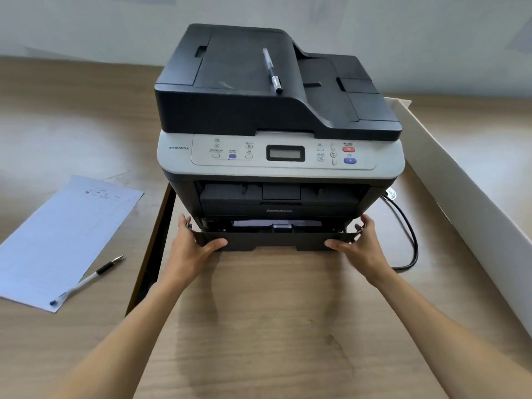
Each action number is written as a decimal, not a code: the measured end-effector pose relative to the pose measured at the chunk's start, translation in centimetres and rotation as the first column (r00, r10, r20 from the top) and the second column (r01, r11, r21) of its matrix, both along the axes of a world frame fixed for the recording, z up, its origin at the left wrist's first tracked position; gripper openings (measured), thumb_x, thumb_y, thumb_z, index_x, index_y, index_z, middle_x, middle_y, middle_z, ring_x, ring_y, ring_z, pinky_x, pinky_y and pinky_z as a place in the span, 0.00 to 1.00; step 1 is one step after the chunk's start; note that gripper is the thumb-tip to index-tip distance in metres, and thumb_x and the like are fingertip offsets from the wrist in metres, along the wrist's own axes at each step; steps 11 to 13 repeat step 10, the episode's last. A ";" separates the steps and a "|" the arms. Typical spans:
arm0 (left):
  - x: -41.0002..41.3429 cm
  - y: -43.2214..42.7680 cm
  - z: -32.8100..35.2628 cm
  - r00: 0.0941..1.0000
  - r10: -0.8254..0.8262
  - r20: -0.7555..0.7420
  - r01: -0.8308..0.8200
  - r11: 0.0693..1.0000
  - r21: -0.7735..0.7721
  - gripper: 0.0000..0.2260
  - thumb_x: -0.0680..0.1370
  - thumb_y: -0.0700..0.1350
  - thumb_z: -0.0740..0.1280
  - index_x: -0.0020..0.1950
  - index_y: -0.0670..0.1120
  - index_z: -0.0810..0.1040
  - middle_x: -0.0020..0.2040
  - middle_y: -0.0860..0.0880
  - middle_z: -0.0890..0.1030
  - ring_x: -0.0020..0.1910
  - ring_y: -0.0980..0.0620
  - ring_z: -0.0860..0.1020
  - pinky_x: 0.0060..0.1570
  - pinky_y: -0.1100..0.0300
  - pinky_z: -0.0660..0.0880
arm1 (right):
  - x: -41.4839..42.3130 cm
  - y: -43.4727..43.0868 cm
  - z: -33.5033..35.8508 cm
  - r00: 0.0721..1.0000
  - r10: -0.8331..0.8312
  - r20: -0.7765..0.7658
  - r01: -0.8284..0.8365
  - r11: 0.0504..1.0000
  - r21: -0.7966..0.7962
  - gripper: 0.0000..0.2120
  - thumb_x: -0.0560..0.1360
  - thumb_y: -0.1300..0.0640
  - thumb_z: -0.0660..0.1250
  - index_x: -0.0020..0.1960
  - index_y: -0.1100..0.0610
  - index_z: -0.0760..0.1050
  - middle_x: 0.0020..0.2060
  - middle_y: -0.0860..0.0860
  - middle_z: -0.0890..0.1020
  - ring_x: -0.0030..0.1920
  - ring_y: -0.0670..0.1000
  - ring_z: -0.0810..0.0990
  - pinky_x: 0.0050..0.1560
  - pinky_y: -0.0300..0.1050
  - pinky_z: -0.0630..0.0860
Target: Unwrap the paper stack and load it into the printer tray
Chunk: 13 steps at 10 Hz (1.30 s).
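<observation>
A black and grey printer (276, 116) stands on a wooden desk. Its black paper tray (273, 240) sticks out a short way at the bottom front. White paper (253, 224) shows in the narrow gap behind the tray's front panel. My left hand (191, 244) grips the tray's left front corner, thumb on the front face. My right hand (361, 243) grips the right front corner the same way. No wrapped paper stack is in view.
A pen (273, 71) lies on the printer's lid. A printed sheet (66, 237) with a second pen (86, 280) on it lies at the left. A long white board (472, 203) leans along the right. A black cable (408, 234) loops beside the printer's right side.
</observation>
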<state>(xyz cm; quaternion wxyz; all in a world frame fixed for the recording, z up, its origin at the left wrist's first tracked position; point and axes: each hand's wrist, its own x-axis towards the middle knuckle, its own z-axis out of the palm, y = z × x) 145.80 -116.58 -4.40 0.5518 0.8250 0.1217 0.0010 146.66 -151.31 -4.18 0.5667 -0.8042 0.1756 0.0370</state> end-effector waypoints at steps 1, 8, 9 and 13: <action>0.7 -0.1 0.2 1.000 0.015 0.012 -0.015 1.000 -0.006 0.33 0.68 0.42 0.79 0.68 0.47 0.66 0.61 0.53 0.77 0.58 0.56 0.75 0.55 0.65 0.71 | 0.6 0.4 0.3 0.999 -0.010 0.045 0.010 1.000 -0.005 0.47 0.64 0.62 0.80 0.75 0.54 0.56 0.66 0.51 0.68 0.67 0.53 0.70 0.61 0.43 0.73; 1.1 -1.2 5.6 0.987 0.112 -0.117 -0.120 0.990 -0.068 0.13 0.73 0.47 0.73 0.54 0.48 0.75 0.51 0.50 0.81 0.51 0.47 0.78 0.49 0.56 0.72 | 0.8 1.5 5.1 0.994 -0.042 -0.103 0.038 0.998 -0.045 0.22 0.71 0.54 0.73 0.60 0.58 0.69 0.57 0.51 0.78 0.60 0.55 0.76 0.57 0.47 0.72; 0.4 -1.6 9.2 0.982 0.125 -0.143 -0.132 0.990 -0.042 0.12 0.73 0.51 0.72 0.48 0.43 0.77 0.46 0.46 0.81 0.44 0.45 0.77 0.40 0.55 0.72 | -0.5 2.2 9.5 0.960 0.153 -0.235 -0.167 0.985 -0.043 0.09 0.77 0.58 0.66 0.57 0.54 0.72 0.49 0.48 0.78 0.52 0.51 0.75 0.51 0.42 0.70; -0.3 -1.7 13.0 0.977 0.196 -0.085 -0.192 0.980 0.052 0.21 0.71 0.58 0.68 0.38 0.38 0.77 0.36 0.43 0.79 0.37 0.43 0.77 0.38 0.52 0.73 | -1.8 3.4 14.2 0.870 0.352 -0.346 -0.400 0.913 -0.078 0.13 0.76 0.51 0.66 0.53 0.61 0.78 0.43 0.50 0.79 0.44 0.49 0.76 0.46 0.40 0.71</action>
